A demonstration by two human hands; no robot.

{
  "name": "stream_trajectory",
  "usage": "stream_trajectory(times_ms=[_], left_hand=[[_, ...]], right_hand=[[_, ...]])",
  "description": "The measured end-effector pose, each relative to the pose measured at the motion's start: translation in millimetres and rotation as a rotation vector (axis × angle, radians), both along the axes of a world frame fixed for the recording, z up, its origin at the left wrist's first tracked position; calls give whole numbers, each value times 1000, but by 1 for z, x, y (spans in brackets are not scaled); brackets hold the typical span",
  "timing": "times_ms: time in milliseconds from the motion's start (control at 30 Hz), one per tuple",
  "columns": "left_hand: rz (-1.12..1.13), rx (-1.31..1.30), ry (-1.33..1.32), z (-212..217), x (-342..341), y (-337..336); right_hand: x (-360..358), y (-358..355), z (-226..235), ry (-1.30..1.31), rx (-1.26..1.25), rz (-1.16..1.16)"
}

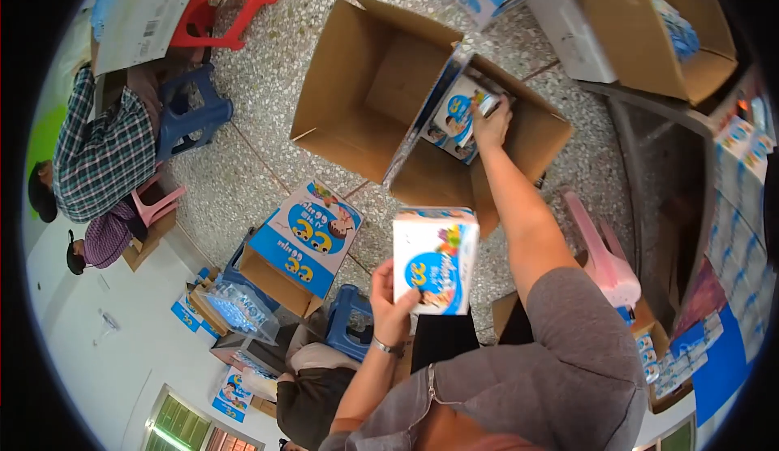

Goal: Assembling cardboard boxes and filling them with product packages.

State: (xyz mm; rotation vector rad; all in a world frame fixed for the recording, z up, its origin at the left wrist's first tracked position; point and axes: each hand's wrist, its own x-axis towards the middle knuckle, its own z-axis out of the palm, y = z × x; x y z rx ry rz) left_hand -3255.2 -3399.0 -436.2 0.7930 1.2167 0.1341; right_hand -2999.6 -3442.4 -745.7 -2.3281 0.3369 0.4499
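My left hand (391, 306) is closed on the lower left corner of a small white and blue carton (435, 244), which I hold up in front of my body. Its printed front, with a round blue patch, faces me. My right hand (492, 126) reaches down into an open brown cardboard box (531, 138). Its fingers are closed over the edge of a similar small carton (456, 112) lying among others packed inside. The fingertips are partly hidden against that carton.
A second open cardboard box (345, 86) stands against the first on the speckled floor (251, 86). Nearby are a printed carton (304, 232), a blue stool (349, 321), a pink stool (604, 264) and a large box (649, 45). Other people sit at the left.
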Motion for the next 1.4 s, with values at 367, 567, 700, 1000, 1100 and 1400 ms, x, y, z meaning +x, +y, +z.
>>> stream_trajectory(times_ms=[367,567,700,1000,1100,1400], left_hand=[[-93,-141,-47,-99,56,8],[-241,203,141,-113,79,17],[-432,443,270,-162,125,9],[-374,-626,147,-384,192,22],[-356,-630,140,-432,197,24],[173,-220,79,-454,222,-38]], right_hand=[[55,-13,-208,191,534,-346],[61,19,11,768,558,-291],[55,-65,156,188,567,499],[22,-170,179,250,359,415],[16,-169,170,204,356,473],[4,-175,150,82,310,618]])
